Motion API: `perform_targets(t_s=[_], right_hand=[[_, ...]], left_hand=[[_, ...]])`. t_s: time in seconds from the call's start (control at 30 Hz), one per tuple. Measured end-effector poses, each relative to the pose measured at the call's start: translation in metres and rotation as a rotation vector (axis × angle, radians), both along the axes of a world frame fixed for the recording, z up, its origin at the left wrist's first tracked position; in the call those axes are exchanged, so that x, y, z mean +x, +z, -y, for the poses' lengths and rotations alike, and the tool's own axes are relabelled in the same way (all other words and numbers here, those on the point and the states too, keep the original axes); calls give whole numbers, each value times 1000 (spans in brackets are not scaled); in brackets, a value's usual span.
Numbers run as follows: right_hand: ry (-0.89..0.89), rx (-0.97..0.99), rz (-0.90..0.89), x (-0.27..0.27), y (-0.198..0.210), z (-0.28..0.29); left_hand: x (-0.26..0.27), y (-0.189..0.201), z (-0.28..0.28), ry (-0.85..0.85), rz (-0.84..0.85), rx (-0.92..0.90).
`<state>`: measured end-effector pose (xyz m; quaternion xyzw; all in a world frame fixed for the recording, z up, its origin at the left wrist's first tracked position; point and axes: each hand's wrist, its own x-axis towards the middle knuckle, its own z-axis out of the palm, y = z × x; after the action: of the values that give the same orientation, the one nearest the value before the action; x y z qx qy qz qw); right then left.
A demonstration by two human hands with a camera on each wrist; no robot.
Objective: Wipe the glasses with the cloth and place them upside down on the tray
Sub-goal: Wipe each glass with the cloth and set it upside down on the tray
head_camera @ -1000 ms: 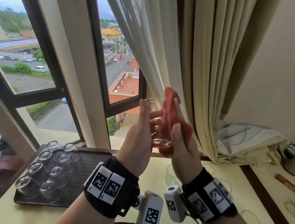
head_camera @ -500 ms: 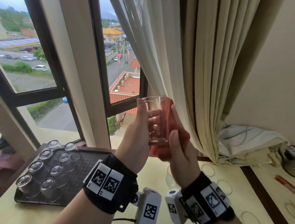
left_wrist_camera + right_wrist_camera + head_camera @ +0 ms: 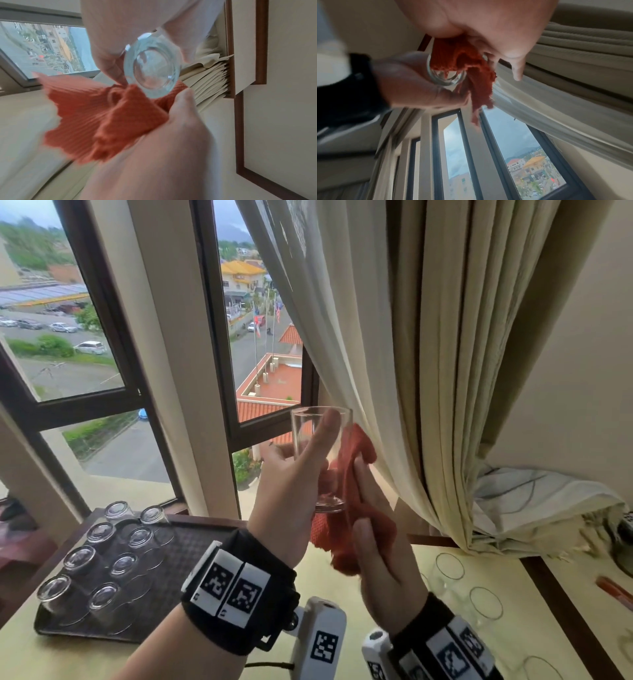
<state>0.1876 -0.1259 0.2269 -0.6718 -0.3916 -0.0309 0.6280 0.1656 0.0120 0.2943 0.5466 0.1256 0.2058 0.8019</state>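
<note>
While the left hand (image 3: 291, 491) grips the glass (image 3: 322, 453) upright by the window, thumb along its side, the right hand (image 3: 383, 556) pinches the red cloth (image 3: 352, 508) against it. Eight glasses (image 3: 102, 559) sit upside down on the tray (image 3: 185, 546), left on the counter (image 3: 394, 583). Left wrist: glass base, fingers (image 3: 109, 65) curled round it. Right wrist: cloth bunched over the base.

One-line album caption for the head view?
Left hand holds a glass; right hand wipes with red cloth.
</note>
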Motion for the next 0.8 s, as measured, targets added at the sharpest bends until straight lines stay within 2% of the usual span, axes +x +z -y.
perform_targets(t_s=[0.1, 0.17, 0.3, 0.4, 0.43, 0.5, 0.63, 0.7, 0.73, 0.8], right_hand=[[-17, 72, -83, 14, 23, -2], [-34, 105, -57, 18, 37, -4], [-22, 37, 241, 8, 45, -1], [-9, -120, 390, 0, 15, 8], [-4, -137, 370, -1, 4, 10], [2, -97, 207, -2, -3, 11], [31, 118, -92, 9, 20, 1], [37, 173, -89, 12, 40, -6], [34, 170, -30, 11, 47, -8], [-6, 90, 203, 6, 51, -7]], left_hand=[[-3, -2, 12, -57, 12, -20], [-4, -5, 18, -112, -7, -30], [-3, -2, 19, -85, -51, -88], [-3, 0, 6, -80, -41, -75], [-3, -1, 1, -73, -36, -56], [-1, -5, -4, -61, -22, -5], [-4, -5, 11, -101, -20, 51], [-3, -6, 18, -91, -24, 40], [-3, -6, 19, -75, -17, 33], [-2, -3, 16, -53, 12, 8]])
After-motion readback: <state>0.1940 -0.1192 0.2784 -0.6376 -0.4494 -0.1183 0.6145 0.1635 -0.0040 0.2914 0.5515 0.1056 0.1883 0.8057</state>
